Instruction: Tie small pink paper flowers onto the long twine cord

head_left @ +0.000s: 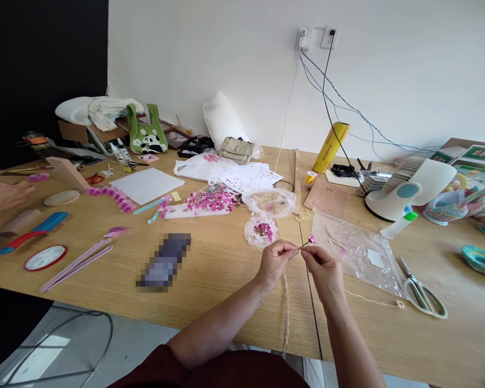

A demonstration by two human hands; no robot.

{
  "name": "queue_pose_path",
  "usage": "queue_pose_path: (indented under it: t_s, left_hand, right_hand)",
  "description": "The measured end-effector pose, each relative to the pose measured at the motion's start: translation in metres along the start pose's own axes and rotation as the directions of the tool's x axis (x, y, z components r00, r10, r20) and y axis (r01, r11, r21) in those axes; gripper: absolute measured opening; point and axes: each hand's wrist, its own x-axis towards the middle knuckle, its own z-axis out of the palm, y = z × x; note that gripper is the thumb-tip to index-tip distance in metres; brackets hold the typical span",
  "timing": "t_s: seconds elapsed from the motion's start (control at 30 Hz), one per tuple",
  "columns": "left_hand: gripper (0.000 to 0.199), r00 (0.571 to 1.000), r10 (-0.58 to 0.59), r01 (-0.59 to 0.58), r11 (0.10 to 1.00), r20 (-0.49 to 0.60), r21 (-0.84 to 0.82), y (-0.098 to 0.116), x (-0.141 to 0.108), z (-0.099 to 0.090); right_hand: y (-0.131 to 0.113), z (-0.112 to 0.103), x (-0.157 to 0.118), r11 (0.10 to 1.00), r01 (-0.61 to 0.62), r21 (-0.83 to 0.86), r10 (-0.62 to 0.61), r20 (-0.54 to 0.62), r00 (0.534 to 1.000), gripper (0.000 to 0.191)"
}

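Note:
Over the table, my left hand [277, 261] is closed in a pinch on the thin dark stem of a small pink flower [311, 238]. My right hand [324, 269] pinches close beside it, thumb and finger on the same stem, just below the blossom. The fingertips of both hands almost meet. Pale twisted thread [286, 312] runs down the table from under my left hand to the front edge. Just beyond my hands sits a clear plastic bag [262, 231] with pink petals inside. A flat clear bag [358, 253] lies to the right of my right hand.
Scissors [422, 293] and a white fan [408, 188] are on the right. Pink flowers [212, 200] lie in a white holder beyond a blurred-out dark rectangle [164, 262]. Another person's hand [4, 198] reaches in at far left, near a blue-and-red brush [36, 231].

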Motion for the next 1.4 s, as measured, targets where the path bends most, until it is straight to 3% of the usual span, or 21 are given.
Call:
queue_pose_path:
  t_s: [0.13,0.23,0.33,0.47,0.77,0.9,1.1,1.2,1.3,1.4]
  left_hand:
    - [0.009,0.997,0.081,-0.082,0.991,0.007,0.106,0.0,0.001,-0.001]
    - [0.01,0.991,0.13,-0.131,0.978,0.014,0.164,-0.003,0.002,-0.001]
    - [0.011,0.99,0.143,-0.144,0.97,0.019,0.194,-0.007,0.003,-0.001]
    - [0.013,0.997,0.07,-0.075,0.98,0.03,0.184,-0.01,0.003,-0.001]
    - [0.02,0.991,-0.096,0.104,0.991,0.093,-0.081,0.005,-0.001,-0.004]
    - [0.02,0.983,-0.177,0.184,0.963,0.052,-0.197,0.012,-0.001,-0.004]
    - [0.025,0.991,-0.124,0.116,0.985,-0.057,-0.13,0.023,0.01,-0.017]
    - [0.033,0.969,-0.218,0.224,0.973,0.115,-0.046,0.02,0.014,-0.024]
    - [0.04,0.89,-0.348,0.365,0.931,0.294,-0.006,0.012,0.013,-0.023]
    - [0.04,0.818,-0.412,0.487,0.868,0.401,-0.102,0.009,0.01,-0.018]
  right_hand:
    - [-0.002,0.006,0.001,0.963,-0.069,0.261,0.07,0.006,0.998,0.025]
    - [-0.001,0.01,0.001,0.931,-0.065,0.36,0.064,0.016,0.998,0.018]
    - [0.002,0.012,0.001,0.931,-0.058,0.361,0.048,0.035,0.998,0.016]
    - [0.006,0.012,0.002,0.941,-0.041,0.336,0.032,0.032,0.999,0.018]
    - [-0.001,-0.001,0.011,0.92,-0.127,0.371,0.078,0.145,0.986,0.022]
    - [-0.006,-0.005,0.012,0.899,-0.171,0.403,0.106,0.179,0.978,0.023]
    - [-0.012,-0.012,0.011,0.906,-0.206,0.37,0.125,0.232,0.965,0.022]
    - [-0.015,-0.015,0.011,0.915,-0.218,0.34,0.127,0.27,0.954,0.021]
    - [-0.02,-0.016,0.01,0.919,-0.224,0.325,0.12,0.311,0.943,0.021]
    - [-0.027,-0.017,0.009,0.927,-0.222,0.301,0.105,0.361,0.927,0.021]
